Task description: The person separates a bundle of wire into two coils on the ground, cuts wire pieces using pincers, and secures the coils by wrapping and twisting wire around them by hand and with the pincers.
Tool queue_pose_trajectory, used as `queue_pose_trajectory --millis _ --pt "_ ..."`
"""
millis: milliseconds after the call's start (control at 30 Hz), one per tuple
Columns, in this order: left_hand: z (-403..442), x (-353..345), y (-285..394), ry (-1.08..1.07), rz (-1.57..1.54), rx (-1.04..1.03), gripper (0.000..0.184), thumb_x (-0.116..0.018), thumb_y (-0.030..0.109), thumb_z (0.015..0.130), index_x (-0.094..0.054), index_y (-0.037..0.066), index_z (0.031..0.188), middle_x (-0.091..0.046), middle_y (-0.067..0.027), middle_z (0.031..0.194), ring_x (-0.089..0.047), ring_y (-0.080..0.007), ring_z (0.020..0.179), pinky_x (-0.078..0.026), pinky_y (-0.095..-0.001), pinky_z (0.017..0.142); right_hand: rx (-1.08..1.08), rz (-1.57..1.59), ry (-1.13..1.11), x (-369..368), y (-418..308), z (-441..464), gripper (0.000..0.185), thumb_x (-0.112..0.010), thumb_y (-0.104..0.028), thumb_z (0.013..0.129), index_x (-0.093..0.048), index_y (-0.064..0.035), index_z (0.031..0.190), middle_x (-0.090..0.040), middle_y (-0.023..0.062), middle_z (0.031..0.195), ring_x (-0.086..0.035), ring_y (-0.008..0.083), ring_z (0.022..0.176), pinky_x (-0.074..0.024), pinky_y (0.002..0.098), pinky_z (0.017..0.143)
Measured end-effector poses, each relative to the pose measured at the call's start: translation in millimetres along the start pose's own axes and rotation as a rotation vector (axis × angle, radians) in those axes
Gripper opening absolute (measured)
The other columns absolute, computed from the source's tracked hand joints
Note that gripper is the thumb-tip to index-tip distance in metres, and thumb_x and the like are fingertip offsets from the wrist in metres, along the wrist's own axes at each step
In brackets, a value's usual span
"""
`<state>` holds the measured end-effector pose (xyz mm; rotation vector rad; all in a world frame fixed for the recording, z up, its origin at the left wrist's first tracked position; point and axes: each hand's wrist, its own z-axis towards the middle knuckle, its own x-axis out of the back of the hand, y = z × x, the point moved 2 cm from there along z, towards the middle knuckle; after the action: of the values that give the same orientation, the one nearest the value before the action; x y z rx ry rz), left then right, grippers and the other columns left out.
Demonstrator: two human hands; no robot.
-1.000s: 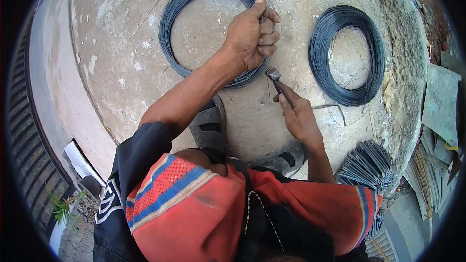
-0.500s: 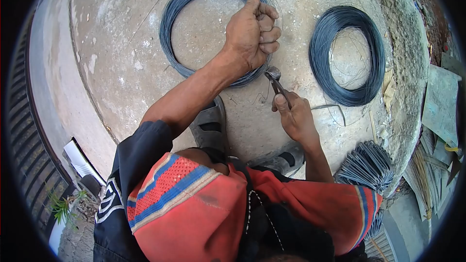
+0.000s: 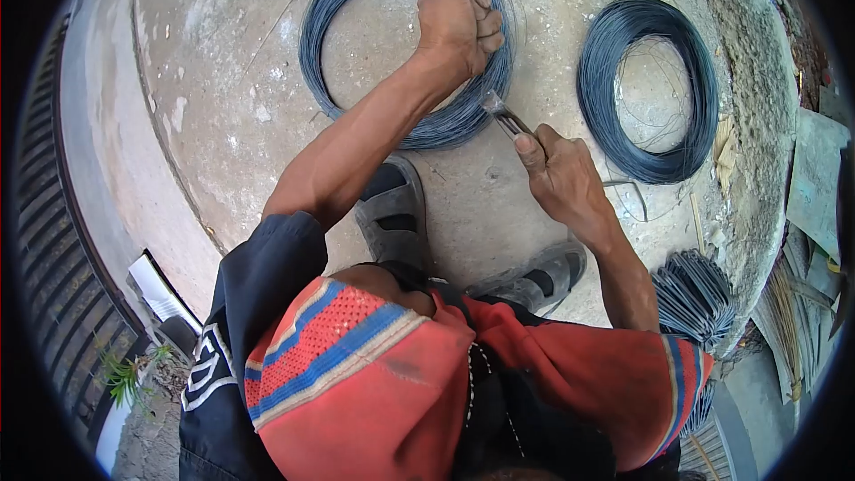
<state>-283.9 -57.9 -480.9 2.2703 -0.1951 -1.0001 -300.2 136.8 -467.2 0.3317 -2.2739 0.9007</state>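
My left hand [image 3: 460, 21] is closed, fingers curled, over the right side of a large coil of dark wire [image 3: 318, 44]. What it grips, perhaps a thin strand, is too small to make out. Below and to the right, my right hand [image 3: 570, 176] is wrapped round the handles of metal pincers [image 3: 509, 119]. The head of the pincers points up and left, near the lower right edge of that coil. A second, smaller coil of dark wire [image 3: 598, 80] lies flat on the concrete to the right.
My sandalled feet [image 3: 392, 218] stand on the concrete floor [image 3: 232, 107] below the large coil. A bundle of bent metal rods [image 3: 695, 298] lies at the lower right. Metal sheets [image 3: 815, 178] are at the far right, and a barred grille [image 3: 62, 240] runs along the left.
My left hand has moved slightly up. My right hand has turned, and the pincers' head has moved up toward the coil. The whole view has shifted a little.
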Motion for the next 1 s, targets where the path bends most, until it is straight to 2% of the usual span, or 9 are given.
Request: queue_pose_trajectory --millis 200,333,433,533,633,767,833,933,1000 --pt "6.5 -4.1 8.0 0.003 -0.003 -0.078 0.050 -0.029 0.041 0.099 -0.042 0.010 0.063 -0.021 0.0033 0.050 -0.019 -0.0095 0.041 -0.017 -0.0252 0.037 -0.077 -0.006 0.128 27.7 2.0 2.6 0.069 -0.045 -0.055 0.090 -0.059 0.0101 0.074 -0.054 0.0280 0.055 -0.060 0.0442 0.060 -0.0471 0.0487 0.057" --pt "24.8 0.3 19.7 -0.498 -0.260 0.079 0.044 -0.032 0.035 0.098 -0.050 0.008 0.068 -0.035 0.0038 0.051 -0.030 -0.0090 0.041 -0.025 -0.0246 0.038 -0.048 -0.016 0.171 35.7 8.6 12.0 0.068 -0.044 -0.055 0.091 -0.059 0.0090 0.074 -0.053 0.0266 0.053 -0.060 0.0392 0.056 -0.0472 0.0471 0.056" --pt "-4.4 -25.9 -6.9 -0.187 -0.246 0.239 0.046 -0.032 0.045 0.097 -0.045 0.011 0.069 -0.032 0.0007 0.049 -0.025 -0.0152 0.036 -0.021 -0.0290 0.035 -0.117 0.093 0.187 67.2 -0.7 15.3 0.066 -0.044 -0.055 0.091 -0.059 0.0083 0.078 -0.052 0.0254 0.052 -0.059 0.0357 0.054 -0.0461 0.0471 0.056" --pt "65.8 -4.5 49.9 0.094 -0.210 -0.069 0.041 -0.028 0.034 0.096 -0.037 0.014 0.062 -0.021 0.0025 0.045 -0.022 -0.0111 0.035 -0.018 -0.0265 0.033 0.131 -0.082 -0.007 36.6 -27.2 -26.7 0.066 -0.043 -0.055 0.091 -0.058 0.0074 0.077 -0.053 0.0234 0.052 -0.059 0.0335 0.054 -0.0448 0.0469 0.054" --pt "57.0 -28.4 119.5 -0.156 -0.295 -0.285 0.036 -0.025 0.029 0.097 -0.039 0.012 0.068 -0.024 0.0025 0.045 -0.022 -0.0089 0.033 -0.018 -0.0226 0.031 0.094 -0.001 -0.087 8.7 4.7 -32.9 0.063 -0.037 -0.055 0.093 -0.054 0.0021 0.072 -0.049 0.0147 0.050 -0.051 0.0217 0.047 -0.0406 0.0409 0.048" --pt "114.8 -23.8 55.1 -0.223 -0.080 0.029 0.051 -0.020 0.040 0.099 -0.054 0.002 0.095 -0.048 -0.0069 0.059 -0.051 -0.0183 0.063 -0.046 -0.0356 0.066 -0.062 0.532 -0.176 5.2 57.1 -45.2 0.072 -0.032 -0.063 0.091 -0.054 0.0035 0.074 -0.047 0.0083 0.051 -0.054 0.0207 0.047 -0.0453 0.0366 0.048" --pt "115.1 -33.5 26.8 -0.183 0.465 0.073 0.057 -0.024 0.044 0.098 -0.050 -0.001 0.122 -0.060 -0.0176 0.106 -0.053 -0.0282 0.102 -0.037 -0.0439 0.095 -0.250 0.890 -0.230 -14.4 71.1 -54.5 0.068 -0.036 -0.060 0.091 -0.054 0.0022 0.073 -0.046 0.0055 0.051 -0.052 0.0175 0.048 -0.0456 0.0329 0.049" --pt "162.4 8.0 -7.2 -0.376 0.559 0.432 0.057 -0.029 0.046 0.097 -0.037 0.005 0.136 -0.047 -0.0172 0.133 -0.041 -0.0282 0.126 -0.035 -0.0427 0.101 -0.409 1.037 -0.252 -29.9 85.1 -71.9 0.062 -0.040 -0.056 0.092 -0.057 0.0021 0.079 -0.048 0.0027 0.056 -0.051 0.0133 0.054 -0.0462 0.0292 0.052" --pt "126.3 3.8 -13.7 -0.123 0.713 0.280 0.035 -0.033 0.034 0.097 -0.053 0.006 0.100 -0.051 -0.0052 0.083 -0.046 -0.0162 0.072 -0.034 -0.0302 0.061 -0.437 0.951 -0.196 -38.8 95.4 -79.9 0.056 -0.043 -0.050 0.093 -0.060 0.0027 0.088 -0.052 0.0029 0.062 -0.053 0.0123 0.059 -0.0471 0.0281 0.055"
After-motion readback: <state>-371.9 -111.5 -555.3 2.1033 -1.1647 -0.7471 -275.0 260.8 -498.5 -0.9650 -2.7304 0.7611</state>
